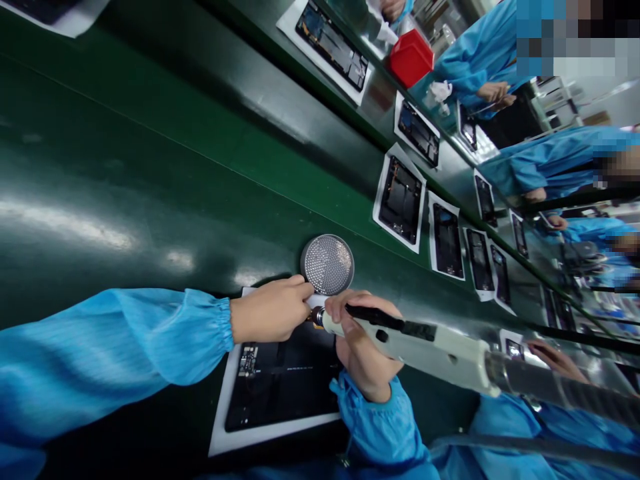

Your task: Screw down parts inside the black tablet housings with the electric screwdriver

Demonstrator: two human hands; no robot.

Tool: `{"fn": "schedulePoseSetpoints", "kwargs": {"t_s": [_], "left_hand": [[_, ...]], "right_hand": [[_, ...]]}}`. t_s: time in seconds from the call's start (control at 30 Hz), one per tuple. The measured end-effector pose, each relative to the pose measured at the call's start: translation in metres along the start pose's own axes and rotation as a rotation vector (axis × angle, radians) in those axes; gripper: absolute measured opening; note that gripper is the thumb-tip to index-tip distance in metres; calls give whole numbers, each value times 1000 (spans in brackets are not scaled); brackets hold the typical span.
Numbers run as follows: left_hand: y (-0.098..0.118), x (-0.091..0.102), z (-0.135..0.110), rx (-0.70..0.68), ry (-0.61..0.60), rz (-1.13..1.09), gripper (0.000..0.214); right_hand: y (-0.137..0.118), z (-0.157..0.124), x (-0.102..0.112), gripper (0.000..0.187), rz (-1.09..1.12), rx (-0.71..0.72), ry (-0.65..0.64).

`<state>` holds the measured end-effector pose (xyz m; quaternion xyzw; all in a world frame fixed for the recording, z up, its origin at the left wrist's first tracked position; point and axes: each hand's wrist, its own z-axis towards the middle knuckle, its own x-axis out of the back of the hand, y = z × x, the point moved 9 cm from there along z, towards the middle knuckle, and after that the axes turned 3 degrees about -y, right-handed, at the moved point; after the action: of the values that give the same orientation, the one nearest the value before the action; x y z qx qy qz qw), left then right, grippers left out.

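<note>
White plastic electric screwdriver (430, 350) sits in the right hand (363, 340), whose fingers close around the barrel just behind the small metal tip (316, 317); its long axis runs from that tip back past the hand to a ribbed metal sleeve (560, 390); the tip points toward the left hand (270, 310), lying just beside its fingertips above the top edge of a flat black device panel (285, 383); whether it meets a screw is hidden; the left hand, fingers together and slightly curled, rests at the panel's top edge, though whether it presses or grips cannot be told; both hands are close to that edge, the left fingertips nearest the tip; a small circuit board (247, 361) lies on the panel's left part, and a white paper sheet (223, 433) lies beneath the panel; just past the hands, a round silver perforated metal dish (327, 265) sits on the glossy green bench (150, 167), its contents too small to tell; beyond it, more black device panels (400, 200) lie in a row on white sheets; farther off stands a red box (411, 58), and co-workers in blue coats, one with a hand (493, 93) raised, work across the bench.
</note>
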<state>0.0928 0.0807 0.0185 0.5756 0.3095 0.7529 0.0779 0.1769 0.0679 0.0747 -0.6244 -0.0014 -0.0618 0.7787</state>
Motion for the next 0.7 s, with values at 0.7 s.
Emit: {"fn": "schedulePoseSetpoints", "kwargs": {"t_s": [0.7], "left_hand": [[6, -16, -2, 323, -107, 307, 16]], "right_hand": [[-44, 20, 99, 22, 96, 148, 509]]}}
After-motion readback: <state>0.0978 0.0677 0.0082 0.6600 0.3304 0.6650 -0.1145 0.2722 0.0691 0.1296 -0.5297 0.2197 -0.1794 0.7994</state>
